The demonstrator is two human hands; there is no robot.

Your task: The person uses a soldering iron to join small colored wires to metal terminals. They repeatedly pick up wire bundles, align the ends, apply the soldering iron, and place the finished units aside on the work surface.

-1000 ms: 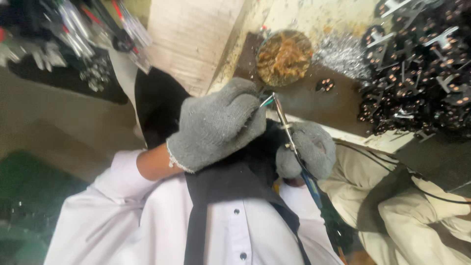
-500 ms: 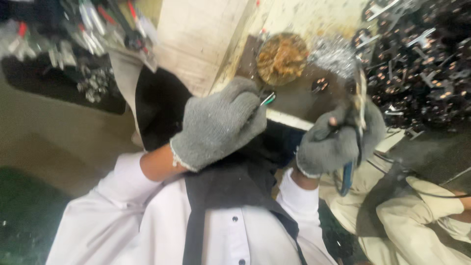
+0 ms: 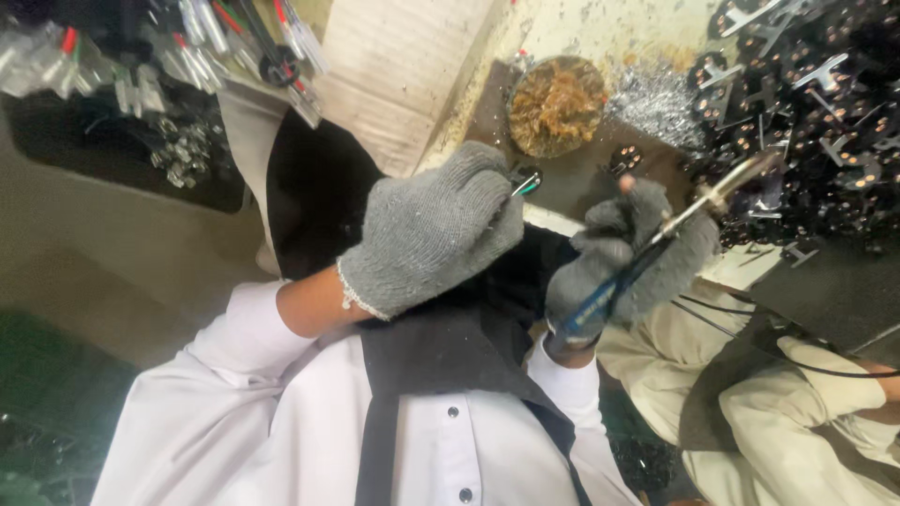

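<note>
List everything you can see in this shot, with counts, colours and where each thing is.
Soldering iron: one, blue handle, metal tip, in right hand.
Small part: one, metal and green, at left hand's fingertips.
Round dish: one, brownish contents, top centre.
Black metal parts: a pile, top right.
Cardboard sheet: one, pale, top middle.
Another person's beige sleeve: lower right.
Left hand: grey glove, centre.
Right hand: grey glove, right of centre.

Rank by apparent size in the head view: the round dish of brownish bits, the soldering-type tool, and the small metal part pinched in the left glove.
1. Soldering-type tool, longest, though nearness to the camera enlarges it.
2. Round dish.
3. Small metal part, in the left hand.
</note>
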